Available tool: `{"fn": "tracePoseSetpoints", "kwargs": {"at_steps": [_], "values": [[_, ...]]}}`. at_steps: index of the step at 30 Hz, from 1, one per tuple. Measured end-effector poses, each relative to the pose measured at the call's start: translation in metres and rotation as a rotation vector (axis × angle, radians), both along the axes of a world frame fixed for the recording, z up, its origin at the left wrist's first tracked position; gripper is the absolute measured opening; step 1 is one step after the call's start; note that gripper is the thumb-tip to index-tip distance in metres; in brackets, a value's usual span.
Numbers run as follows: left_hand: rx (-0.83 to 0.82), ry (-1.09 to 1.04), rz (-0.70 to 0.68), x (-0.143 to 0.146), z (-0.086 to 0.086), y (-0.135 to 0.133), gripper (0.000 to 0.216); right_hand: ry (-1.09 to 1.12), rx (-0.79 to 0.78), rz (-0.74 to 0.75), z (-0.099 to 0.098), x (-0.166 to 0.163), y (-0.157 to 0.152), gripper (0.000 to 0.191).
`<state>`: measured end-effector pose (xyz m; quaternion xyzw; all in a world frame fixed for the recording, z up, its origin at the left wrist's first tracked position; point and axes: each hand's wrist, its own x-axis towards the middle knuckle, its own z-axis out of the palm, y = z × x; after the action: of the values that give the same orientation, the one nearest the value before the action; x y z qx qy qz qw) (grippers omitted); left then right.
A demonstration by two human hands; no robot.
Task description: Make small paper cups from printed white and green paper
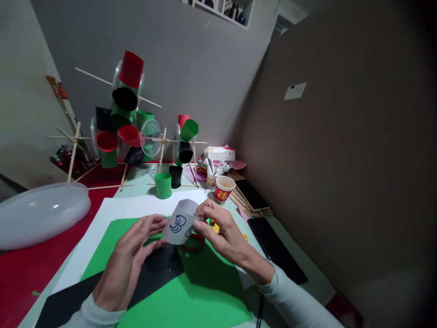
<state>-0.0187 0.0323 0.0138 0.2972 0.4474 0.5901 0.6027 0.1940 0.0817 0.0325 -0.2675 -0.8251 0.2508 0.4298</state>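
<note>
Evidently the right hand (223,234) pinches the curled white paper band (180,223), covering part of its blue marking. The left hand (131,257) touches the band's other side, but whether its grip closes cannot be told. Below the grip, a green sheet (205,291) and a black sheet (160,269) cover the bench (139,181); beyond stands a red cup (223,189).

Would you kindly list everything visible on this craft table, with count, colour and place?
curled paper strip with drawn numerals: one, white with blue, between both hands
paper sheets: three, green sheet, black sheet, white sheet, overlapping under the hands
paper cup: one, red, behind the hands
standing paper cylinders: two, green cylinder, black cylinder, centre back
stick-and-cup models: two, red, green, black, rear
plastic dome lid: one, clear, left
flat slab devices: two, black, right side
left hand: one, fingers touching the strip
right hand: one, fingers pinching the strip
</note>
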Motion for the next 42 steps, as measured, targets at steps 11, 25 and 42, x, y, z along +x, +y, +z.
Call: {"fn": "tracePoseSetpoints", "kwargs": {"at_steps": [11,25,42], "values": [[-0.103,-0.078,-0.122,0.0,-0.005,0.003,0.03,-0.018,-0.001,0.148,0.0,0.006,0.003,0.009],[-0.047,-0.079,0.029,0.008,-0.003,0.001,0.032,-0.072,0.088,0.066,-0.002,-0.004,-0.011,0.025],[-0.089,-0.145,-0.048,0.007,-0.004,0.0,0.032,-0.091,-0.027,-0.012,-0.003,0.001,0.007,0.032]]}}
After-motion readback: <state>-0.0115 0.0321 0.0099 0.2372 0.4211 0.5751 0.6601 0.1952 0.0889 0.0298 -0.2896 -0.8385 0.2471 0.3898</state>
